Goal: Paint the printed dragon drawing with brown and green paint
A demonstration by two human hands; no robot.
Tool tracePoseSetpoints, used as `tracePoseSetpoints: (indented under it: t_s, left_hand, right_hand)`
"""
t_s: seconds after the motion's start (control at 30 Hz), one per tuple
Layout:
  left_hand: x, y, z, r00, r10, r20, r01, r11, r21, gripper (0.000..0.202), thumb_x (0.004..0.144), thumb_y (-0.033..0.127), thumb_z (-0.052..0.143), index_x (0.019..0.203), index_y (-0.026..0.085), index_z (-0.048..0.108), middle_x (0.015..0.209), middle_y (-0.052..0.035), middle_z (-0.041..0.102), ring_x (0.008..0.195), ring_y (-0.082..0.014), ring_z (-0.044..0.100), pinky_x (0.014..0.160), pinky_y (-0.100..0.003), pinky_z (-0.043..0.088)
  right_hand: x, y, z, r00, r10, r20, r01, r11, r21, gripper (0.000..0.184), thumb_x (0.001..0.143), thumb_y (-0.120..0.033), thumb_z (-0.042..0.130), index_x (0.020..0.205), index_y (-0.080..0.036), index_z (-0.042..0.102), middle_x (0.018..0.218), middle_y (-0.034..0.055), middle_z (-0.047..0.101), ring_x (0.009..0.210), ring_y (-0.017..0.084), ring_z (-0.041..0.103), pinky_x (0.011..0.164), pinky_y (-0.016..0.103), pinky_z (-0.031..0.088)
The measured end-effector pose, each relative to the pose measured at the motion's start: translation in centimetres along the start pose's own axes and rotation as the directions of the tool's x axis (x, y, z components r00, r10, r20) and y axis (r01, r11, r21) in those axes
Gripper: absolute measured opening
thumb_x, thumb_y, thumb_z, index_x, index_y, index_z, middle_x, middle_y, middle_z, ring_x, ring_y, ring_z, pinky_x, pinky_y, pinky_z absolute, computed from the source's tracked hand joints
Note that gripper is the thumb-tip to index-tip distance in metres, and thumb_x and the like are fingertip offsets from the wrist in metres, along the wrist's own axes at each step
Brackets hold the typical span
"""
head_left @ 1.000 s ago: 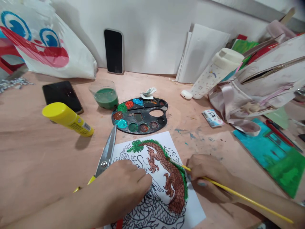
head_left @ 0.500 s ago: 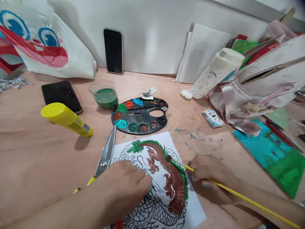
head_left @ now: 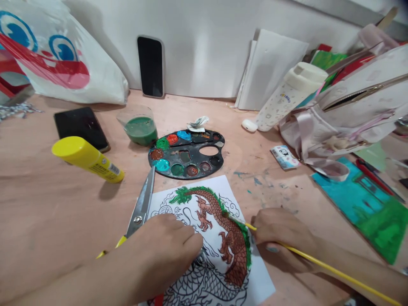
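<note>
A white sheet with a dragon drawing (head_left: 219,231), partly coloured brown and green, lies at the near edge of the table. My left hand (head_left: 161,250) rests on the sheet's left side with fingers curled, pressing it down. My right hand (head_left: 280,233) pinches a thin yellow paintbrush (head_left: 321,265); its tip touches the dragon's brown body near the green edge. A black paint palette (head_left: 186,154) with several colour wells sits just beyond the sheet.
Scissors (head_left: 142,208) lie along the sheet's left edge. A yellow glue stick (head_left: 87,159), a cup of green water (head_left: 139,126), two phones (head_left: 81,127), a plastic bag (head_left: 60,63), a white bottle (head_left: 288,97), a pale bag (head_left: 350,114) and a teal-green painting (head_left: 366,208) surround the sheet.
The brush tip slid from the dragon's right green edge up and left onto the brown body. My left hand stayed in place.
</note>
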State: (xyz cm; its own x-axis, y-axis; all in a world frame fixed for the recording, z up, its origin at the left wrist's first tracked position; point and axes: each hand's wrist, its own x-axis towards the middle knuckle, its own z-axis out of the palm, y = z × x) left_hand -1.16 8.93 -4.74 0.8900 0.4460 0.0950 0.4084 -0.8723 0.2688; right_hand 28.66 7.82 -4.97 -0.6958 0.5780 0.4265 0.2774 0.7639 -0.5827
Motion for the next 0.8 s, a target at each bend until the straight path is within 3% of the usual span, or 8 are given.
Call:
tracePoseSetpoints:
  t_s: [0.17, 0.8]
  left_hand:
    - [-0.09, 0.0, -0.1, 0.999, 0.002, 0.046, 0.0, 0.999, -0.032, 0.019, 0.081, 0.004, 0.04, 0.075, 0.022, 0.038, 0.067, 0.001, 0.053, 0.055, -0.0189, 0.045, 0.056, -0.035, 0.028]
    - [0.12, 0.03, -0.13, 1.0, 0.005, -0.015, -0.005, 1.0, -0.01, 0.02, 0.086, 0.007, 0.036, 0.072, 0.021, 0.038, 0.063, 0.0014, 0.052, 0.052, -0.0181, 0.044, 0.055, -0.034, 0.028]
  right_hand:
    - [-0.02, 0.0, -0.01, 1.0, -0.008, -0.002, 0.008, 1.0, 0.009, 0.03, 0.106, -0.026, 0.031, 0.097, -0.018, 0.059, 0.068, 0.0052, 0.062, 0.062, 0.017, 0.057, 0.058, 0.029, 0.043]
    - [-0.33, 0.07, 0.0, 0.998, -0.044, 0.041, 0.045, 0.999, -0.026, 0.031, 0.105, -0.023, 0.031, 0.094, -0.016, 0.06, 0.064, 0.0045, 0.06, 0.061, 0.017, 0.056, 0.057, 0.029, 0.042]
